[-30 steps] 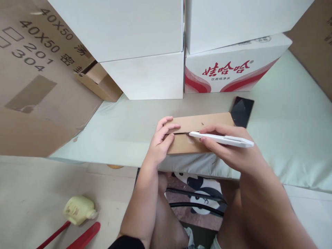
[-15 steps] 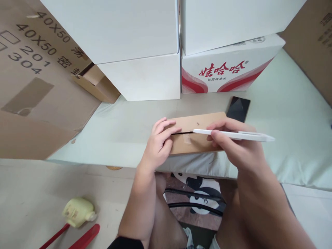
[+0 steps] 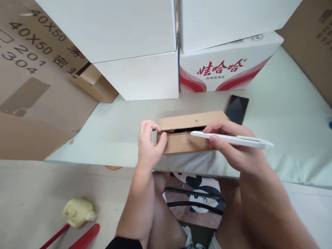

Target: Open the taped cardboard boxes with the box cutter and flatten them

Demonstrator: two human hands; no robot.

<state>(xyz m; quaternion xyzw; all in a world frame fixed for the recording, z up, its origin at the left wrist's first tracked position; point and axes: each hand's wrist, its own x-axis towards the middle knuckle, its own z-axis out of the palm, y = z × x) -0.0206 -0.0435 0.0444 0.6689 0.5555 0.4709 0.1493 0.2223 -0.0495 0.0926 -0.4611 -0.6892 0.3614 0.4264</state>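
Observation:
A small brown cardboard box (image 3: 189, 133) lies near the front edge of a pale green padded surface (image 3: 285, 114). Its top flaps are slightly parted, leaving a dark slit. My left hand (image 3: 149, 148) pinches the box's left end, fingers curled on the flap edge. My right hand (image 3: 233, 148) grips a white utility knife (image 3: 230, 139), held nearly level, its tip over the middle of the box at the slit.
Just behind the box lies a black phone (image 3: 237, 109). White cartons (image 3: 140, 45) and a red-printed carton (image 3: 223, 67) are stacked at the back. Large brown cardboard (image 3: 33, 90) leans at left, more at right. On the floor lie a yellow object (image 3: 76, 211) and red handles (image 3: 77, 238).
My left hand slid from the box top to its left end and now pinches the flap. The slit between the flaps has widened. The knife stays over the box.

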